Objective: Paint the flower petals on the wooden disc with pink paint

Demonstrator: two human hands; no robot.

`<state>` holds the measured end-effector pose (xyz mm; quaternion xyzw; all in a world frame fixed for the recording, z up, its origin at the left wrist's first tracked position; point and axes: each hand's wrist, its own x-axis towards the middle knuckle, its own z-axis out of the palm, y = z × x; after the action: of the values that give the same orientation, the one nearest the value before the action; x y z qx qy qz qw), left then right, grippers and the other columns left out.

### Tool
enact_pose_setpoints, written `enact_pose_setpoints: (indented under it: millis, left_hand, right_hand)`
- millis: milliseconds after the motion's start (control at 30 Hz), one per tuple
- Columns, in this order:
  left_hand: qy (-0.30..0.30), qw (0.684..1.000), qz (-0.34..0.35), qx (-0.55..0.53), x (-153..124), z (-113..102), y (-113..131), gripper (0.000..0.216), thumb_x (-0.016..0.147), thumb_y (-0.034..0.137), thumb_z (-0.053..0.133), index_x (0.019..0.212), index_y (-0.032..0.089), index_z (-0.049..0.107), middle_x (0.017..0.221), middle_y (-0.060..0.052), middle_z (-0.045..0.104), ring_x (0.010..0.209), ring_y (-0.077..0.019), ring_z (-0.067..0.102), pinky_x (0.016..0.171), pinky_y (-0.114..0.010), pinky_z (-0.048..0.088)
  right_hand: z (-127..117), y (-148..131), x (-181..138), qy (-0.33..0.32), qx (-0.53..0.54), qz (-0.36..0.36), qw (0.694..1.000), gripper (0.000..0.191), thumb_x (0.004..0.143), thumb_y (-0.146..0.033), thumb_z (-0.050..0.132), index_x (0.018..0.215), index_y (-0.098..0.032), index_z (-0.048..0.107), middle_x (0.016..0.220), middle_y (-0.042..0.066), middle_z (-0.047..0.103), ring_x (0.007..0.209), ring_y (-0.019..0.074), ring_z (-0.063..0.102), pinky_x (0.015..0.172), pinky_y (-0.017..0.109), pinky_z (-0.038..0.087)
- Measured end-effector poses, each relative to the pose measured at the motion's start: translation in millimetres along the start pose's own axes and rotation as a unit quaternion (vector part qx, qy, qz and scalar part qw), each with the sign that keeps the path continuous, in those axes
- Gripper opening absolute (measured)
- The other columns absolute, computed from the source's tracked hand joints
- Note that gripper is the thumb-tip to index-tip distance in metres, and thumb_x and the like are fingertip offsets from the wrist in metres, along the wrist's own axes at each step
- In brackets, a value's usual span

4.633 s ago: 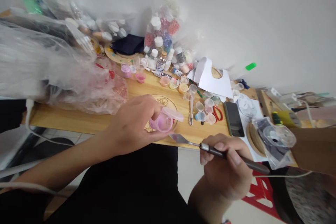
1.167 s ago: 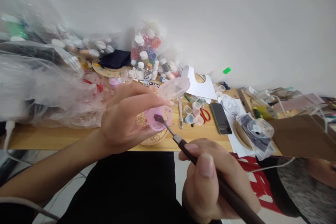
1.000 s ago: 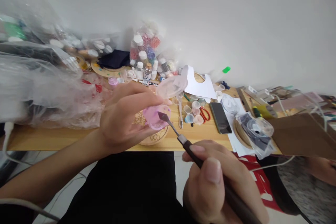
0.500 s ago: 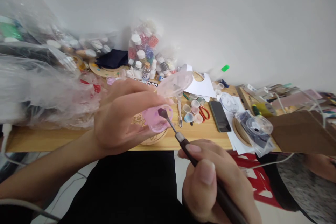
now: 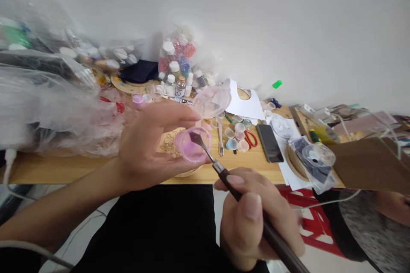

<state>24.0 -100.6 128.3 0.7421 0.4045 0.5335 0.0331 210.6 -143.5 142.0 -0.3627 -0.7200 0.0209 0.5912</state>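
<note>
My left hand (image 5: 144, 147) is closed round a small clear plastic cup (image 5: 194, 151) with pink-purple contents, its mouth tilted towards me. The cup's clear lid (image 5: 212, 100) stands flipped up behind the fingers. In my right hand (image 5: 256, 217) is a palette knife (image 5: 235, 192) with a dark handle, gripped between thumb and fingers. Its small metal blade (image 5: 196, 137) lies over or within the cup's mouth; contact with the contents is unclear. Beneath the left hand, partly hidden, a round wooden piece (image 5: 169, 143) with line drawing rests on the table.
Small cups (image 5: 239, 134), red-handled scissors (image 5: 251, 138) and a phone (image 5: 270, 143) lie right of centre. Clear plastic bags (image 5: 57, 115) crowd the left. Bottles (image 5: 180, 87) stand at the back. A cardboard box (image 5: 371, 166) sits at right, near another person's sleeve (image 5: 368, 226).
My left hand has opened out slightly round the cup, whose mouth now faces me more fully. The lid has tipped further upright. The knife blade has shifted slightly left.
</note>
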Motion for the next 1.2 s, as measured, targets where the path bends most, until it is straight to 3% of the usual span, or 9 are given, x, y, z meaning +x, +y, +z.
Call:
enact_pose_setpoints:
  millis: [67,167,367,433,500,567,767,1000,1200]
  left_hand:
    - [-0.012,1.0,0.003,0.009,4,-4,1,0.043,0.09,0.049,0.082,0.12,0.024,0.065,0.115,-0.005,0.078,0.1,-0.0218,0.079,0.086,-0.031,0.07]
    - [-0.024,1.0,0.004,0.014,7,-6,-1,0.043,0.084,0.049,0.088,0.114,0.026,0.066,0.108,-0.002,0.079,0.095,-0.0204,0.079,0.082,-0.028,0.069]
    - [-0.016,0.999,-0.034,-0.023,-7,12,-18,0.046,0.093,0.05,0.078,0.13,0.03,0.061,0.114,-0.004,0.076,0.095,-0.0211,0.078,0.08,-0.035,0.069]
    - [0.009,1.0,-0.01,-0.009,-12,22,-33,0.044,0.095,0.045,0.076,0.132,0.029,0.06,0.116,-0.006,0.075,0.098,-0.0215,0.077,0.082,-0.037,0.068]
    - [0.069,0.995,0.069,0.035,-18,30,-55,0.033,0.094,0.037,0.077,0.123,0.025,0.065,0.111,-0.007,0.076,0.097,-0.0212,0.076,0.082,-0.036,0.067]
    - [0.082,0.989,0.103,0.069,-25,35,-78,0.033,0.091,0.033,0.08,0.119,0.024,0.065,0.105,-0.006,0.077,0.092,-0.0206,0.074,0.078,-0.036,0.067]
    - [0.04,0.997,-0.013,0.061,-51,38,-129,0.043,0.089,0.036,0.082,0.126,0.028,0.06,0.118,-0.003,0.073,0.102,-0.0219,0.07,0.09,-0.04,0.065]
    - [0.008,0.995,-0.085,0.044,-55,41,-124,0.035,0.094,0.04,0.076,0.122,0.027,0.06,0.117,-0.005,0.073,0.11,-0.0248,0.07,0.099,-0.044,0.06]
    - [-0.015,0.997,-0.071,0.036,-56,47,-121,0.038,0.091,0.034,0.079,0.122,0.024,0.06,0.114,-0.006,0.075,0.107,-0.0238,0.073,0.097,-0.037,0.059]
  right_hand:
    - [1,0,-1,0.038,0.02,0.012,0.999,0.018,0.106,-0.018,0.051,0.102,-0.019,0.069,0.075,-0.001,0.068,0.057,0.0139,0.07,0.053,0.029,0.058]
    - [1,3,-2,0.035,0.033,0.012,0.999,0.018,0.105,-0.019,0.052,0.101,-0.02,0.069,0.075,-0.001,0.069,0.055,0.0141,0.069,0.049,0.029,0.056]
    - [3,16,-6,0.034,0.078,0.045,0.995,0.019,0.104,-0.017,0.053,0.097,-0.019,0.071,0.075,-0.001,0.07,0.054,0.0143,0.069,0.047,0.029,0.056]
    - [6,23,-11,0.052,0.105,0.072,0.99,0.019,0.104,-0.018,0.055,0.096,-0.019,0.072,0.074,-0.001,0.071,0.053,0.0139,0.069,0.047,0.028,0.055]
    - [9,30,-19,0.072,0.127,0.09,0.985,0.018,0.104,-0.019,0.057,0.095,-0.019,0.073,0.072,-0.002,0.07,0.051,0.013,0.067,0.046,0.027,0.054]
    - [10,39,-31,0.082,0.135,0.107,0.982,0.015,0.102,-0.021,0.061,0.094,-0.02,0.073,0.071,-0.003,0.07,0.049,0.0129,0.066,0.044,0.027,0.053]
    - [14,67,-73,0.027,0.102,0.248,0.963,0.014,0.099,-0.027,0.067,0.088,-0.02,0.073,0.065,-0.003,0.07,0.049,0.015,0.067,0.05,0.029,0.052]
    - [30,80,-90,0.004,0.114,0.325,0.939,0.021,0.097,-0.036,0.071,0.085,-0.019,0.071,0.063,-0.002,0.07,0.049,0.0155,0.067,0.053,0.029,0.053]
    - [38,82,-89,-0.068,0.079,0.322,0.941,0.025,0.097,-0.042,0.07,0.086,-0.019,0.071,0.066,0.0,0.072,0.054,0.0174,0.07,0.055,0.031,0.057]
